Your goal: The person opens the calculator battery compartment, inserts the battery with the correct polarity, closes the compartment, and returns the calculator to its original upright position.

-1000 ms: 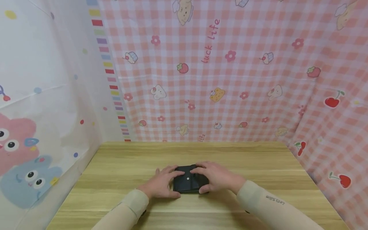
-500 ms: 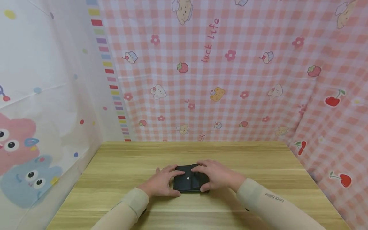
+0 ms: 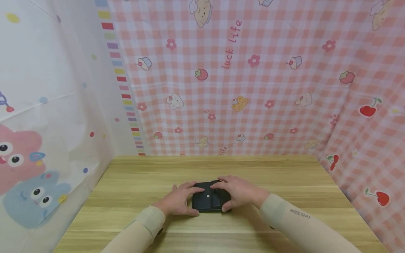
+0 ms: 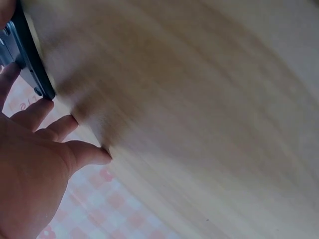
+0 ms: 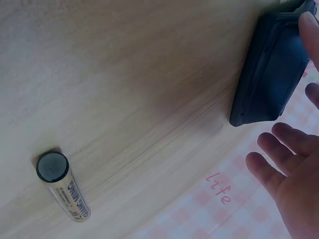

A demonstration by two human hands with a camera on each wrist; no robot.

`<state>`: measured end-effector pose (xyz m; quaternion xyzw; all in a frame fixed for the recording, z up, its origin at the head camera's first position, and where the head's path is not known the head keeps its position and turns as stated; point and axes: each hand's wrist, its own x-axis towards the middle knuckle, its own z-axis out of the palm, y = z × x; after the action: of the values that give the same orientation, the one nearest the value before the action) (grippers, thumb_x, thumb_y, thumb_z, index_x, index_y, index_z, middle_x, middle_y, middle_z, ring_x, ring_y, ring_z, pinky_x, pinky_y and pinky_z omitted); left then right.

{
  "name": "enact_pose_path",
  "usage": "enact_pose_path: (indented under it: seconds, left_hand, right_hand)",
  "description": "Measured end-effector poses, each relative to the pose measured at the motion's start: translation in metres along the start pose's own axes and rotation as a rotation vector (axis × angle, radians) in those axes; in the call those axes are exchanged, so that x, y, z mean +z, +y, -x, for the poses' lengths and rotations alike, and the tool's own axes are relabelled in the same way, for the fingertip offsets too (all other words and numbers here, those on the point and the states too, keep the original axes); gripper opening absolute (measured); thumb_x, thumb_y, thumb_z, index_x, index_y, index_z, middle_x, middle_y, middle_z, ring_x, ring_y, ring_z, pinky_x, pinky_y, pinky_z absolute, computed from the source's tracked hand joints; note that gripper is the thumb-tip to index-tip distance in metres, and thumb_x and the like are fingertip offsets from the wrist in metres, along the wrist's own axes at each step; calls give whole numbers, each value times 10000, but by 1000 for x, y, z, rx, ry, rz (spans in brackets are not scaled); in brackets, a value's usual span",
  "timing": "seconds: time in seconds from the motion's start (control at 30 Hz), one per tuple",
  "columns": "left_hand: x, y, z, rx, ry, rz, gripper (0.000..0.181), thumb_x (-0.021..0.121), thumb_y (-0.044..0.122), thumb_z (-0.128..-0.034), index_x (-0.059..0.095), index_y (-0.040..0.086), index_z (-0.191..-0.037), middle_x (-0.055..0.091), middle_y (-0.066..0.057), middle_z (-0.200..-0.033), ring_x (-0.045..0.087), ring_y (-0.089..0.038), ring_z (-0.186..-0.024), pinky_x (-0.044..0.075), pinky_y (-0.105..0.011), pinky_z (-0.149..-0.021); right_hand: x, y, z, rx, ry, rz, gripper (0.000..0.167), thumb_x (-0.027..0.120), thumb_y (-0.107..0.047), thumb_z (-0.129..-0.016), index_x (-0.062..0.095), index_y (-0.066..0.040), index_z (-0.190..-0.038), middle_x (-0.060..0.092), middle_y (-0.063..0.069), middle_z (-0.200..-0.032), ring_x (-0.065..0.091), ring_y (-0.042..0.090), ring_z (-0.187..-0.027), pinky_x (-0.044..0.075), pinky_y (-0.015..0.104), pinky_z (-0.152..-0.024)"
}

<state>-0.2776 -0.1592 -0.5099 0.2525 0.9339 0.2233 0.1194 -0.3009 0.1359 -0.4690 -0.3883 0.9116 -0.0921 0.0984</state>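
A black wallet-like case (image 3: 202, 203) with a small round light stud lies flat on the wooden table. The left hand (image 3: 177, 202) spans its left end, index fingertip on top and thumb beside the near edge; in the left wrist view the outer fingers of this hand (image 4: 37, 164) are spread. Over the right end is the right hand (image 3: 242, 193), its index finger on the top near a raised fold and its thumb at the near corner. The right wrist view shows the dark case (image 5: 274, 69) edge-on, with the right hand's (image 5: 294, 169) other fingers loosely extended beside it. The underside is hidden.
A small printed cylinder (image 5: 72, 196) with a dark round end is on the table in the right wrist view. Pink checked cloth (image 3: 221, 88) hangs behind the wooden table (image 3: 142, 175), and a white cartoon-print sheet (image 3: 63, 123) hangs at the left.
The right hand has shifted very slightly, and a little more of the fold beneath its index finger shows on the case. The left hand keeps its place on the case.
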Motion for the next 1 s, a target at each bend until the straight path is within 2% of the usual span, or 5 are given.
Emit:
enact_pose_path:
  seconds: [0.33, 0.67, 0.83, 1.0]
  left_hand:
    - [-3, 4, 0, 1, -12, 31, 820, 895, 488, -842, 545, 303, -1560, 344, -169, -1733, 312, -429, -1611, 136, -855, -1214]
    - [-2, -1, -2, 1, -3, 28, 824, 910, 484, -827, 550, 329, -1552, 351, -152, -1733, 326, -426, -1605, 157, -855, -1209]
    - [-3, 0, 0, -3, -11, 35, 823, 909, 479, -832, 546, 331, -1556, 341, -150, -1739, 312, -431, -1611, 147, -853, -1213]
    - [-2, 0, 0, -3, -12, 39, 827, 908, 477, -837, 540, 333, -1563, 334, -147, -1743, 305, -434, -1614, 142, -854, -1213]
  right_hand:
    - [1, 3, -2, 51, -30, -49, 898, 901, -532, -831, 483, -325, -1599, 487, 187, -1637, 514, 420, -1479, 466, 612, -1182]
    - [2, 4, -3, 46, -29, -39, 946, 888, -569, -829, 432, -341, -1627, 510, 156, -1619, 538, 393, -1459, 483, 602, -1167]
    - [3, 3, -4, 35, -25, -29, 889, 890, -555, -834, 478, -332, -1590, 528, 145, -1602, 551, 383, -1445, 489, 589, -1165]
    - [2, 1, -5, 18, -31, 1, 757, 894, -553, -829, 563, -352, -1479, 562, 163, -1566, 570, 381, -1419, 500, 577, -1154]
